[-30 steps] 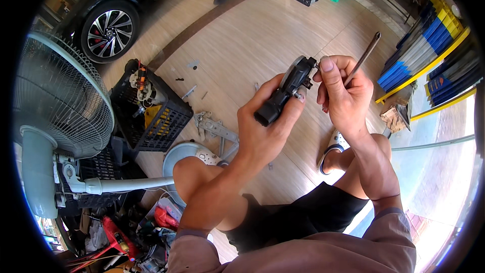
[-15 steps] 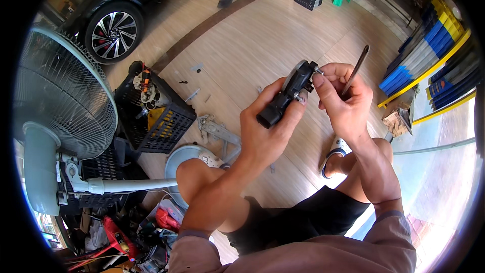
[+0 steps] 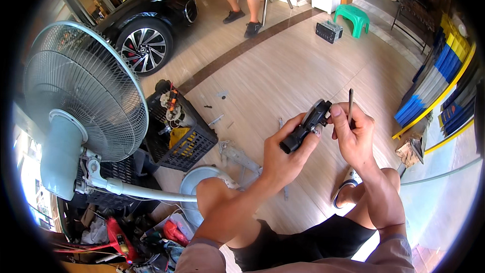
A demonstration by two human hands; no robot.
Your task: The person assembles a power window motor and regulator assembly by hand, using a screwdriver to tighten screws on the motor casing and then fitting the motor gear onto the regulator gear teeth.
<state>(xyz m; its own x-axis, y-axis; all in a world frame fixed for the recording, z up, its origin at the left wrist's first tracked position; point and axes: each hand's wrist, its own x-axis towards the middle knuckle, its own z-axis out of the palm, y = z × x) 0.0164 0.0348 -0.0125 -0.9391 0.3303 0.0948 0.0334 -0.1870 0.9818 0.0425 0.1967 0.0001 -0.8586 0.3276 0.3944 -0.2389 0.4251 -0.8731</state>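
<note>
My left hand (image 3: 284,162) is closed round a black plastic part (image 3: 303,130) with a socket-like end towards me and a rounded, greyish edge on its far side. It is held up in front of me, above the floor. My right hand (image 3: 358,139) is closed on a screwdriver (image 3: 351,102), whose metal shaft sticks upward past the fingers. The right thumb and forefinger pinch together at the right side of the black part. Whatever small piece may be between those fingertips is too small to make out.
A grey-blue standing fan (image 3: 91,96) is close on my left. Beyond it stand a black plastic crate (image 3: 199,141) of parts and a black car (image 3: 151,10). A seated person (image 3: 252,5), a green stool (image 3: 353,16) and a boxy device (image 3: 328,32) are farther off. A rack (image 3: 434,86) is at the right.
The view has tilted up and shifted left, so everything sits lower and further right. The screwdriver now points more straight up. Both hands keep their holds at the black part.
</note>
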